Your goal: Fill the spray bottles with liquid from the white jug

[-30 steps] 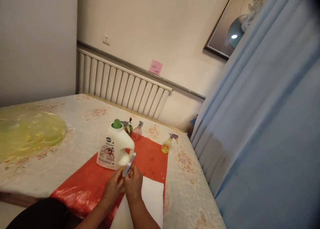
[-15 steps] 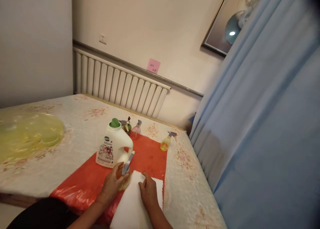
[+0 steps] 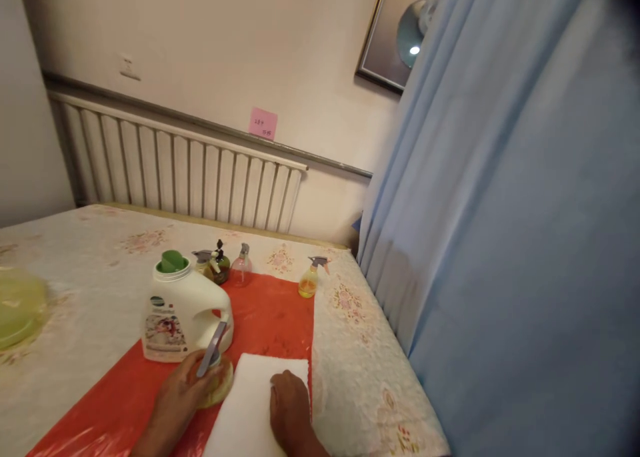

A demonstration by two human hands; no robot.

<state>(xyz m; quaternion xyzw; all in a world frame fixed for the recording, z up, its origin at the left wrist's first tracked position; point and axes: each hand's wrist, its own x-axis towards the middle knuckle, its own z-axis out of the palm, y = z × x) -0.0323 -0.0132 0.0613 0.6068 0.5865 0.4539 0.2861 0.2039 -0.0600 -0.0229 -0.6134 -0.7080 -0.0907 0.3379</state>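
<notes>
My left hand is closed round the neck of a clear spray bottle with a grey trigger head and a yellowish body. The bottle stands over the red plastic sheet, just in front of a large cream detergent jug with a green cap. To its right lies a folded white cloth. My right hand rests on this cloth with its fingers curled in against it; the fingertips are partly hidden.
Beyond the sheet stand a yellow spray bottle, a pink one and a dark green bottle. A yellow-green see-through object lies on the flowered bed cover at left. A blue curtain hangs along the right side.
The view has turned right and come closer, so things sit further left. My right hand's fingers, apart before, have curled onto the cloth. My left hand keeps hold of the spray bottle.
</notes>
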